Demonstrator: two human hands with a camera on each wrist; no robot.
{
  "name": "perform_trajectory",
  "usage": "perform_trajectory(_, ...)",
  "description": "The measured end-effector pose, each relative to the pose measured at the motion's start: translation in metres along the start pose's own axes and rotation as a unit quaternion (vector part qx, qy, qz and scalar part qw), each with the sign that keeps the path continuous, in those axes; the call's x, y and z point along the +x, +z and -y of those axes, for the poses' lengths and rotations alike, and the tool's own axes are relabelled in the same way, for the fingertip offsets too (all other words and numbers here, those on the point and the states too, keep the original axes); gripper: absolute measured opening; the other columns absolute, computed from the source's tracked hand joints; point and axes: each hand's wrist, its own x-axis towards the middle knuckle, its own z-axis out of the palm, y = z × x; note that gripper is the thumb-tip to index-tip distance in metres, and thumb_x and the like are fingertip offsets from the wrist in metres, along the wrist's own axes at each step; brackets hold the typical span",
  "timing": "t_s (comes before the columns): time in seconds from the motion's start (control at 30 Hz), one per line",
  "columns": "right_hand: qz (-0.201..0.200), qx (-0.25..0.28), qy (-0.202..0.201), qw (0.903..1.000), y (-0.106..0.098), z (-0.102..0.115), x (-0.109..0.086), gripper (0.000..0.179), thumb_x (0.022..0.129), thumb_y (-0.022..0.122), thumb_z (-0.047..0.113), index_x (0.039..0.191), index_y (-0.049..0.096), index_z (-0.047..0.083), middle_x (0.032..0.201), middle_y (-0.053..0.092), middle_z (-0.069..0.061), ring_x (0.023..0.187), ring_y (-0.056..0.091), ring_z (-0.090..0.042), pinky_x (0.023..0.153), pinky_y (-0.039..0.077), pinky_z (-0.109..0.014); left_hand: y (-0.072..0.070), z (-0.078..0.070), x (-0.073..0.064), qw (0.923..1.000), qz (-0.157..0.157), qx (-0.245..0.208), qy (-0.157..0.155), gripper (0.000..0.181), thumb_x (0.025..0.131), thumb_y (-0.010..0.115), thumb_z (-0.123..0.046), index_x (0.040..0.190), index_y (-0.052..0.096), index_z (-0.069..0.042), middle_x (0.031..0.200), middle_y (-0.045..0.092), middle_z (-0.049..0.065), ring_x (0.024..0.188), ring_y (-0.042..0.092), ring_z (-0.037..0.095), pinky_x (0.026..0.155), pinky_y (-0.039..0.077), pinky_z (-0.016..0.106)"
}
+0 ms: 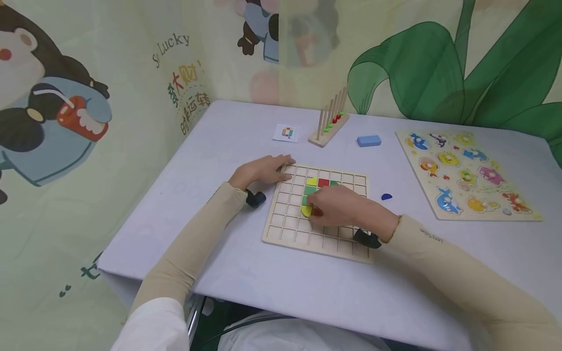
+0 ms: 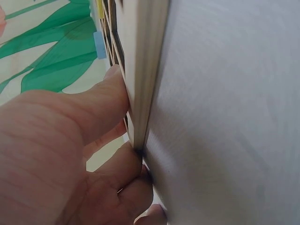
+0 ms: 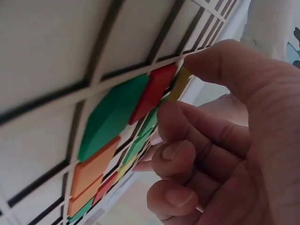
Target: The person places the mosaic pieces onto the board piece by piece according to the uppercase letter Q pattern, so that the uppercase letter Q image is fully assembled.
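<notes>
A wooden grid board [image 1: 290,238] lies on the table with coloured tiles set in a ring. My left hand [image 1: 262,169] grips its upper left corner; in the left wrist view the thumb [image 2: 110,91] rests over the rim while the other fingers curl against the edge. Over the board's middle, my right hand [image 1: 340,202] pinches a yellow rounded tile [image 3: 179,85] in its cell between thumb and index finger. Beside that tile sit a red tile [image 3: 154,91] and a green rounded tile [image 3: 112,112], followed by orange tiles [image 3: 96,164]. In the head view my right hand covers part of the ring.
A dark blue half-round piece [image 1: 386,197] lies right of the board. Behind stand a pattern card [image 1: 287,133], a peg stand [image 1: 327,135] with small beads and a blue block [image 1: 369,141]. A sea-animal puzzle board [image 1: 461,190] lies at the right.
</notes>
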Motion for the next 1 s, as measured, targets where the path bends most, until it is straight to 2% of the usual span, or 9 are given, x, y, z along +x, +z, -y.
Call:
perform_trajectory(0.17, 0.004, -0.007, 0.007, 0.9999, -0.0011, 0.0036, 0.0027, 0.016, 0.087, 0.071, 0.024, 0.098, 0.071, 0.013, 0.071, 0.059, 0.007, 0.066, 0.052, -0.01, 0.058, 0.043, -0.022, -0.0003, 0.0001, 0.0011, 1.0, -0.002, -0.001, 0.0, 0.058, 0.101, 0.049, -0.042, 0.153, 0.032, -0.025, 0.163, 0.02, 0.001, 0.15, 0.018, 0.028, 0.121, 0.019, 0.047)
perform_trajectory(0.6, 0.011, 0.021, 0.022, 0.9995, -0.0013, 0.003, 0.0024, 0.019, 0.088, 0.071, 0.022, 0.104, 0.072, 0.011, 0.072, 0.061, 0.004, 0.068, 0.053, -0.012, 0.06, 0.044, -0.022, -0.0014, 0.0013, 0.0002, 1.0, 0.003, -0.002, 0.003, 0.059, 0.101, 0.05, -0.041, 0.153, 0.032, -0.024, 0.164, 0.019, 0.002, 0.15, 0.017, 0.028, 0.121, 0.019, 0.047)
perform_trajectory(0.83, -0.024, 0.012, 0.007, 0.9996, 0.0038, 0.0043, 0.0064, 0.015, 0.089, 0.071, 0.027, 0.091, 0.071, 0.012, 0.071, 0.062, 0.006, 0.062, 0.051, -0.01, 0.059, 0.044, -0.021, -0.0011, 0.0016, 0.0005, 1.0, 0.006, -0.002, -0.001, 0.059, 0.101, 0.05, -0.042, 0.154, 0.031, -0.024, 0.163, 0.02, 0.003, 0.15, 0.017, 0.029, 0.121, 0.018, 0.048)
perform_trajectory(1.0, -0.028, 0.009, 0.012, 0.9995, 0.0052, 0.0033, 0.0061, 0.018, 0.09, 0.071, 0.029, 0.081, 0.066, 0.014, 0.065, 0.057, 0.006, 0.06, 0.049, -0.01, 0.057, 0.041, -0.021, -0.0009, 0.0015, 0.001, 1.0, 0.003, -0.001, 0.004, 0.059, 0.101, 0.049, -0.042, 0.154, 0.031, -0.023, 0.163, 0.021, 0.003, 0.15, 0.018, 0.029, 0.121, 0.019, 0.048)
